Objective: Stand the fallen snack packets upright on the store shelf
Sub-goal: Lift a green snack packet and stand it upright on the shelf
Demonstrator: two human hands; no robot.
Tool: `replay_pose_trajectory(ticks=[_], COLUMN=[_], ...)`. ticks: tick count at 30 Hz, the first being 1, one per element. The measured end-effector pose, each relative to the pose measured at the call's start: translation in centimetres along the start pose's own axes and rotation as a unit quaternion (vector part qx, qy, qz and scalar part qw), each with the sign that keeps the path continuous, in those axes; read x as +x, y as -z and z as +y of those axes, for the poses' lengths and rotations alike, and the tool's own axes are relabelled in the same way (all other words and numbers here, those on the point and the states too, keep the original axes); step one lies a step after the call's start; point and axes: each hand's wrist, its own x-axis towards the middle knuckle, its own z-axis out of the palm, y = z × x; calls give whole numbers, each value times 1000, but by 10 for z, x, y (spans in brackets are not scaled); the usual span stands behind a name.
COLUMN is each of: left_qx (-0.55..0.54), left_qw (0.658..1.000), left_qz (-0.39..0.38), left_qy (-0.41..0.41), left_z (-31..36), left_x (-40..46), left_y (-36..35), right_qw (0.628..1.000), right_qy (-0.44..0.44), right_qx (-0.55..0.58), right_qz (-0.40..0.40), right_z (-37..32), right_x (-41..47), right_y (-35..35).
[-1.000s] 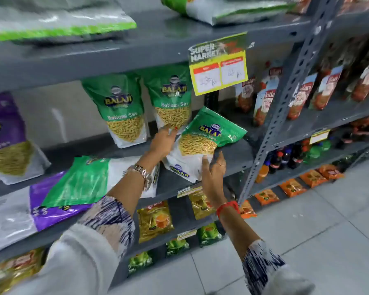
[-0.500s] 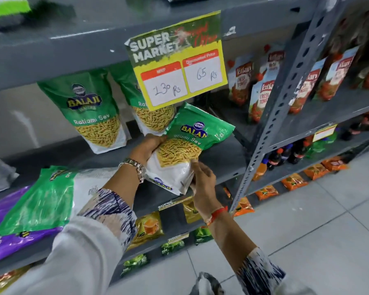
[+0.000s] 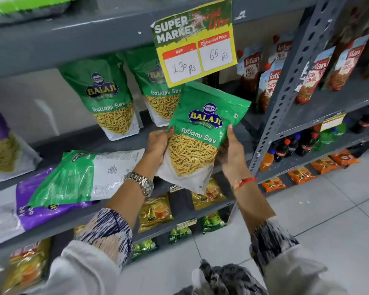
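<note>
A green Ratlami Sev packet [image 3: 202, 133] is held nearly upright, leaning a little to the right, in front of the grey middle shelf [image 3: 115, 143]. My left hand [image 3: 158, 143] grips its left edge and my right hand [image 3: 232, 150] grips its right edge. Two matching green packets stand upright at the back of the shelf, one [image 3: 107, 96] on the left and another [image 3: 158, 92] partly hidden behind the price sign. A further green packet [image 3: 83, 175] lies flat on the shelf to the left, on top of a fallen purple packet [image 3: 41, 211].
A yellow price sign [image 3: 194, 39] hangs from the upper shelf just above the held packet. A perforated steel upright [image 3: 285, 88] stands to the right, with tomato sauce pouches [image 3: 268, 86] beyond it. Small packets and bottles fill the lower shelves. Tiled floor lies at the right.
Both hands have turned the green packet from a strong tilt to nearly upright and lifted it. The camera has come closer to the shelf.
</note>
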Motion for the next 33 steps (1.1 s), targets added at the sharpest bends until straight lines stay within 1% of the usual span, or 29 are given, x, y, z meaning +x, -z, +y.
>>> replay_pose_trajectory(ticks=[3,6,8,10,12,15,19,22,31,33], left_qx=[-52,-97,-130,-163,-205,-252,-268,-293,-326,-316], left_qw=[999,995,991,985,977,967,961,952,943,946], left_qz=[15,-4,-19,-28,-27,-3,-10,-30,-41,-48], left_qy=[-4,-20,-37,-47,-46,-39,-67,-81,-55,-49], left_z=[-8,-13,-16,-18,-19,-23,-26,-28,-39,-42], left_x=[-16,-36,-51,-67,-81,-102,-135,-157,-182,-181], left_y=[7,17,26,35,44,61,88,106,139,137], right_qw=[997,993,992,991,989,981,968,963,963,957], right_qy=[26,58,84,111,142,188,244,262,261,283], right_qx=[-55,-83,-74,-48,-26,-32,-38,-23,-16,-35], right_qz=[37,59,63,55,24,-26,-54,-61,-59,-45], right_z=[-14,-16,-16,-17,-18,-19,-16,-12,9,12], right_x=[-5,-19,-30,-41,-54,-75,-107,-128,-165,-167], right_y=[-6,-12,-14,-13,-13,-17,-29,-35,-45,-44])
